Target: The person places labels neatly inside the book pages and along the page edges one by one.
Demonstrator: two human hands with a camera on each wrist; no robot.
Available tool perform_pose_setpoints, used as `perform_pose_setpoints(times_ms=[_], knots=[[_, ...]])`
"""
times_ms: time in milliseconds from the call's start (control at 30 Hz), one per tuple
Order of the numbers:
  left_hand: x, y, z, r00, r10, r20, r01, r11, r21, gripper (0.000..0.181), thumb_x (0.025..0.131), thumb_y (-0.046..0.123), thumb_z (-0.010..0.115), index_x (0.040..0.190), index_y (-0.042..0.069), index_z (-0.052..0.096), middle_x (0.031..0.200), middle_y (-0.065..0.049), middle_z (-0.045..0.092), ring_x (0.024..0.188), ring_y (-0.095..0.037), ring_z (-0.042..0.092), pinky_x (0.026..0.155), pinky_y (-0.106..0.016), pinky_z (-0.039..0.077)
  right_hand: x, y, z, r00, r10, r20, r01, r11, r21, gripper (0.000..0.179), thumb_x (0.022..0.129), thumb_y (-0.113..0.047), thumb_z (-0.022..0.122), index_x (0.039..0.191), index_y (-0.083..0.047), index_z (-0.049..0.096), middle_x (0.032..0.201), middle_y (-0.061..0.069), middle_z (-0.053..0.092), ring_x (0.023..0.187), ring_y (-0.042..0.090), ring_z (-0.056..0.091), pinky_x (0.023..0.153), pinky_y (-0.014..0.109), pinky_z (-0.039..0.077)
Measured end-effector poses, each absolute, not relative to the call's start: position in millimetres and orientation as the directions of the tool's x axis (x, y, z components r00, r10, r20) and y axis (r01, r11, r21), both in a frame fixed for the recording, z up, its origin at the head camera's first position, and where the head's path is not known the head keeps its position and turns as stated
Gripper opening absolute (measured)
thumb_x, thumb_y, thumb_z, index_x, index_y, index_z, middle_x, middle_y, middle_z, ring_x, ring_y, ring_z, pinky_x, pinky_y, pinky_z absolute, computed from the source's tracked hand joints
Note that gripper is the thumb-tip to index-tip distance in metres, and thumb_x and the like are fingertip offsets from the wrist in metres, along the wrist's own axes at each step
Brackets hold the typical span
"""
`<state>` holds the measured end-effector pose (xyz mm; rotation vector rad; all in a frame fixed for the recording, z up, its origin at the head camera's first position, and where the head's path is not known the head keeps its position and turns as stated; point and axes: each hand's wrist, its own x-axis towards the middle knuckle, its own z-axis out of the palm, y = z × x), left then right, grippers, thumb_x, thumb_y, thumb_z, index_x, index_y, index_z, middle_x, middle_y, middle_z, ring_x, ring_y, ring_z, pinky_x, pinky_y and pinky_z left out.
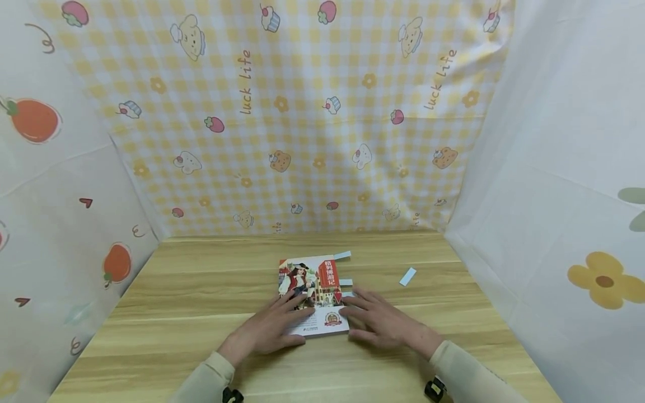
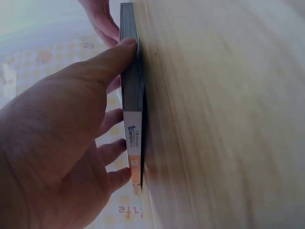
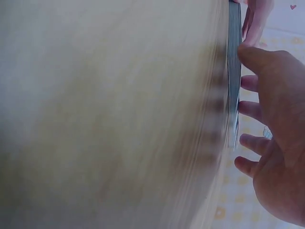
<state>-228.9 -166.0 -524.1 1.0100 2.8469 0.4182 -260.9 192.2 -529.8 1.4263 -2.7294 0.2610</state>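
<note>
A closed paperback book with an illustrated cover and a red title panel lies flat on the table in the head view. Over its lower left part rests my left hand, fingers spread and fairly straight. In the left wrist view the left thumb touches the page edge, with the spine below it. My right hand lies at the book's lower right side, its extended fingertips at the edge. Pale blue paper strips stick out from the pages on the right.
One loose pale blue strip lies on the wood-grain table, right of the book. A yellow checked cloth hangs behind the table, and white printed cloths flank both sides.
</note>
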Motion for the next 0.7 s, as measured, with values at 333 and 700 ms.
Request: perform_pose_setpoints(times_ms=[333, 700], knots=[[-233.6, -174.0, -523.3, -0.777, 0.629, -0.004, 0.603, 0.747, 0.282, 0.070, 0.111, 0.052, 0.069, 0.172, 0.025, 0.049, 0.185, -0.018, 0.036, 0.173, -0.049, 0.029, 0.141, -0.070, 0.025, -263.6, 182.3, -528.5, -0.514, -0.832, 0.209, -0.856, 0.515, -0.052, 0.051, 0.113, -0.046, 0.067, 0.157, -0.021, 0.066, 0.169, 0.014, 0.061, 0.161, 0.051, 0.050, 0.129, 0.070, 0.047], [-229.5, -179.0, -524.8, -0.805, 0.589, 0.062, 0.575, 0.751, 0.324, 0.078, 0.106, 0.056, 0.074, 0.171, 0.020, 0.051, 0.185, -0.018, 0.035, 0.171, -0.049, 0.033, 0.139, -0.072, 0.029, -265.8, 188.1, -524.8, -0.566, -0.804, 0.185, -0.824, 0.558, -0.099, 0.062, 0.114, -0.048, 0.065, 0.166, -0.016, 0.057, 0.175, 0.017, 0.053, 0.163, 0.049, 0.047, 0.132, 0.070, 0.043]])
